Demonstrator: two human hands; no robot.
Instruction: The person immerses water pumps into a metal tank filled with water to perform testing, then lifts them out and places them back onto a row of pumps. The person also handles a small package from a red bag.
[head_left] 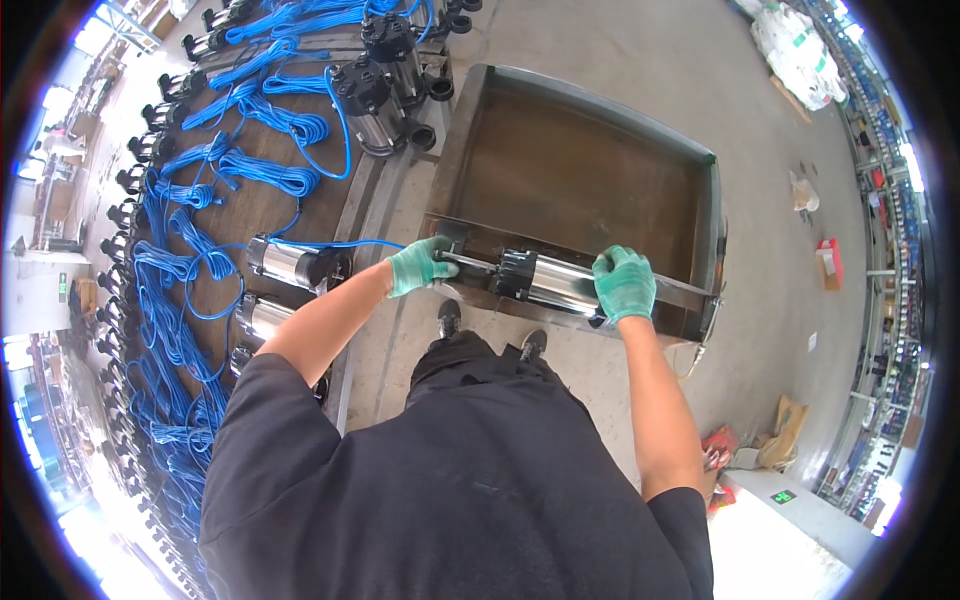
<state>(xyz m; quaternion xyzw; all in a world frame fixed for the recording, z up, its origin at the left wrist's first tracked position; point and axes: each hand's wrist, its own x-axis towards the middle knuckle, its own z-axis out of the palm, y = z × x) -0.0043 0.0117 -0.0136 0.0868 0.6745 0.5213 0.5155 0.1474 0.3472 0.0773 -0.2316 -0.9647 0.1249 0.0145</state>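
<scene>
A steel cylindrical pump (562, 284) with a black ribbed end lies on its side across the near edge of a metal trough. My right hand (625, 283), in a green glove, is closed over the pump's right end. At the pump's left, my left hand (418, 266), also gloved in green, grips a thin metal rod (468, 261) that points toward the black end. Whether the rod touches the pump, I cannot tell. A blue cable (350, 243) runs from the left and passes behind my left hand.
The brown-bottomed metal trough (590, 150) stands in front of me. To the left, a long bench (265, 150) carries bundled blue cables (285, 175) and several pumps, two upright (375, 105) near the trough. A red box (829, 264) and a cardboard piece (782, 432) lie on the floor at right.
</scene>
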